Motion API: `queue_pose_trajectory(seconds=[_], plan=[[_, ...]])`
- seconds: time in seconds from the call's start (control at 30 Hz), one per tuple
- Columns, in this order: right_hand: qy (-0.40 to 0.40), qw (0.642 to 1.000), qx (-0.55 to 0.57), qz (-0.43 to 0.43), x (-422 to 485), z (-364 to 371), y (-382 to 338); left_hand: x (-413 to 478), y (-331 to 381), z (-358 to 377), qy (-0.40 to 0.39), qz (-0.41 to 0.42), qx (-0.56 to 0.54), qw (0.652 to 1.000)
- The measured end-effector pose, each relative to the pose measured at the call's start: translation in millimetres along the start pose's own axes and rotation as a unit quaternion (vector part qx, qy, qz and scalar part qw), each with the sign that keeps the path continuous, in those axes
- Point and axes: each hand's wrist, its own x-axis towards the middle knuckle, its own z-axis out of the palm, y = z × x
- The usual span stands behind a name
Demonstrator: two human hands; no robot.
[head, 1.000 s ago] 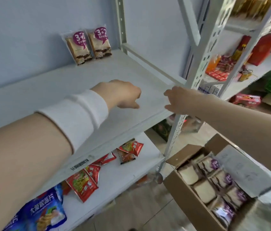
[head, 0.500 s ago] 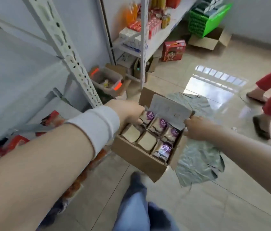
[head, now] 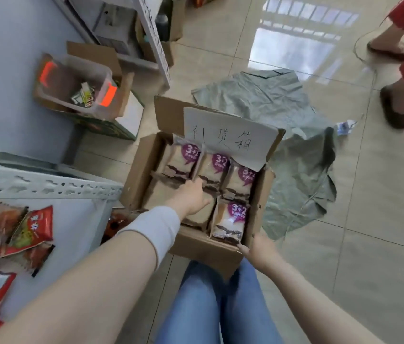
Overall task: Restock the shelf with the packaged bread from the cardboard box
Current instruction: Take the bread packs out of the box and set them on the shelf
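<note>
The open cardboard box stands on the floor in front of my knees. Inside lie several packaged breads with purple "3+2" labels, three in the far row and one at the near right. My left hand, with a white wristband, reaches into the box. Its fingers stretch onto the packs at the box's middle, the thumb spread to the right. My right hand grips the box's near right corner, just below the near right pack. A white paper sheet with handwriting covers the far flap.
A white shelf frame with red snack packets on its low board is at the left. A clear bin with orange handles and a grey plastic bag lie on the floor. Another person's feet are at the right.
My view dropped from the upper shelf down to the box. My left hand went deeper into the box onto the packs, and my right hand slid from the box's right edge to its near corner.
</note>
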Motion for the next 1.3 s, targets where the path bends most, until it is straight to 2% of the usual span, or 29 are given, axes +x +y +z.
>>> queue_pose_trajectory(seconds=[0.1, 0.2, 0.4, 0.5, 0.63, 0.73, 0.83, 0.93, 1.0, 1.2, 1.3], plan=[[0.046, 0.994, 0.094, 0.031, 60, 23, -8, 69, -6, 17, 0.061, -0.041, -0.065, 0.995], [0.057, 0.975, 0.193, 0.095, 99, 41, -18, 115, -7, 29, 0.116, -0.043, -0.110, 0.986], [0.044, 0.962, 0.216, 0.161, 128, 57, -27, 153, -2, 38, 0.159, -0.081, -0.267, 0.947], [0.014, 0.928, 0.297, 0.225, 137, 58, -24, 156, -5, 35, 0.179, -0.083, -0.270, 0.943], [-0.049, 0.927, 0.319, 0.191, 137, 59, -18, 156, -7, 32, 0.126, -0.068, -0.256, 0.956], [-0.049, 0.898, 0.398, 0.182, 130, 57, -15, 148, -9, 29, 0.110, -0.063, -0.304, 0.944], [-0.028, 0.871, 0.459, 0.171, 112, 53, -8, 129, -17, 28, 0.143, -0.064, -0.345, 0.926], [-0.019, 0.845, 0.518, 0.129, 81, 44, 2, 91, -26, 20, 0.172, -0.075, -0.395, 0.899], [-0.004, 0.840, 0.534, 0.090, 53, 35, 8, 53, -31, 11, 0.179, -0.069, -0.454, 0.870], [-0.014, 0.855, 0.515, -0.052, -37, -8, 6, -95, -38, -28, 0.255, 0.010, -0.602, 0.756], [-0.028, 0.872, 0.470, -0.136, -77, -30, -10, -171, -45, -44, 0.316, 0.072, -0.661, 0.677]])
